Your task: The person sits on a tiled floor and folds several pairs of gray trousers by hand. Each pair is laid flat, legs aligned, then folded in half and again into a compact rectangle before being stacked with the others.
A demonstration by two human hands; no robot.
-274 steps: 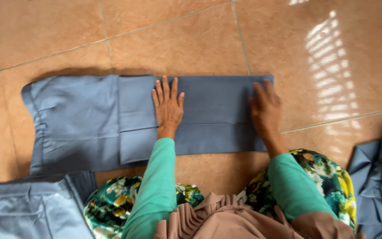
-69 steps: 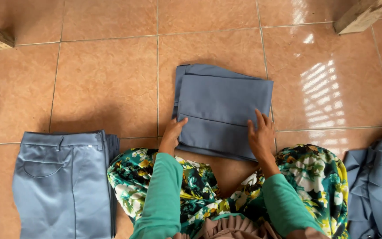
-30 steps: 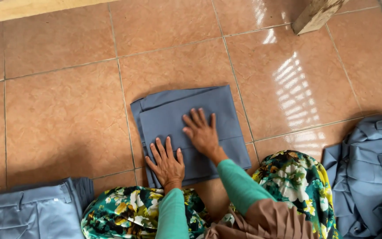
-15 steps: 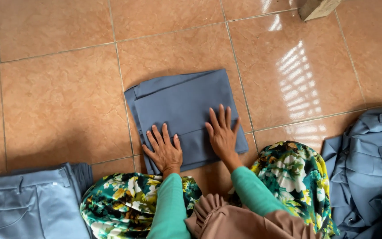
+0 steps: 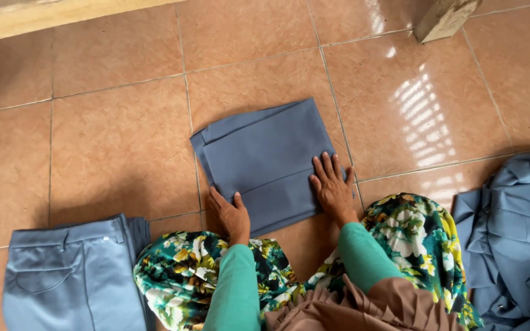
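Observation:
A grey-blue pair of trousers folded into a compact rectangle (image 5: 265,156) lies on the orange floor tiles in front of my knees. My left hand (image 5: 231,214) is at its near left corner, fingers curled around the edge of the fabric. My right hand (image 5: 332,187) lies flat with fingers spread on the near right part of the folded piece. Both arms wear green sleeves.
A stack of folded grey-blue trousers (image 5: 72,276) sits at the lower left. A loose heap of the same garments (image 5: 516,239) lies at the right. A wooden plank (image 5: 50,13) runs along the top left; a wooden leg (image 5: 443,18) stands top right.
The garment went from a long strip to a small folded rectangle. Since half a second ago my left hand slid off the fabric's top to its near left edge.

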